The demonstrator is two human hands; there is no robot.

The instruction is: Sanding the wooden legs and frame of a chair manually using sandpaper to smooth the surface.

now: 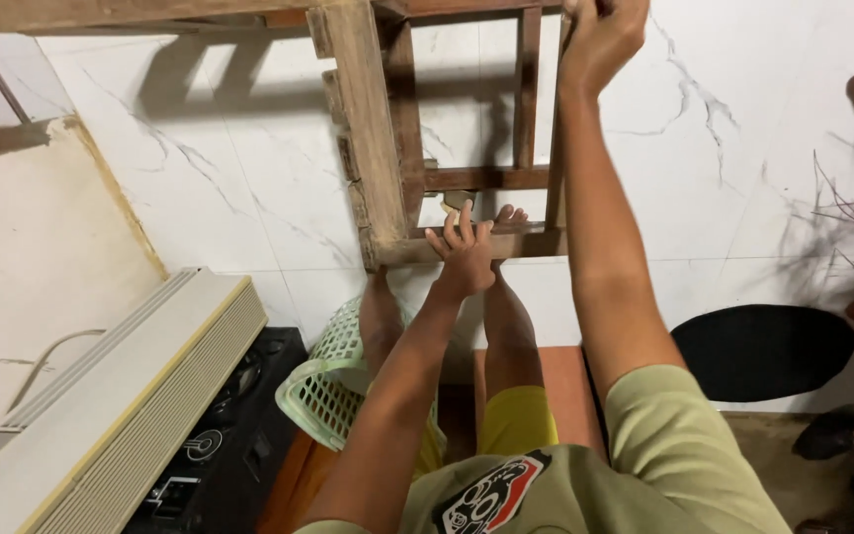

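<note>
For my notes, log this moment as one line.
left hand on wooden frame lower rail | right hand gripping upper part | green basket nearby

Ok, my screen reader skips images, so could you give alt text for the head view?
A seated person grips a worn wooden frame lying on a white marble floor, left hand on its lower rail, right hand on an upper post. A green basket sits beside their legs.
</note>
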